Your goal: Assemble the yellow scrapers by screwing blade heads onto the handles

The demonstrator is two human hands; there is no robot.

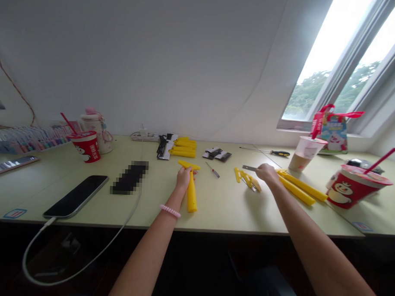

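My left hand [183, 177] is closed around the neck of a yellow scraper [192, 197], whose wide head points away from me and whose handle comes back toward the table edge. In my right hand [267, 173] a flat metal blade [248, 168] is pinched, pointing left. Below that blade lie several small yellow plastic parts [246, 179], with some thin metal bits among them. Just right of my right hand are long yellow handles [299, 192], partly hidden by it. Between my hands rests a small screwdriver [213, 170].
Yellow scrapers [184, 152] beside black-and-white packets [165, 147] lie at the back, with more packets [216, 154] to their right. A long screwdriver [278, 153] lies behind my right hand. Drink cups [354, 188] stand right, another cup [87, 146] left. A phone [77, 196] trails a cable.
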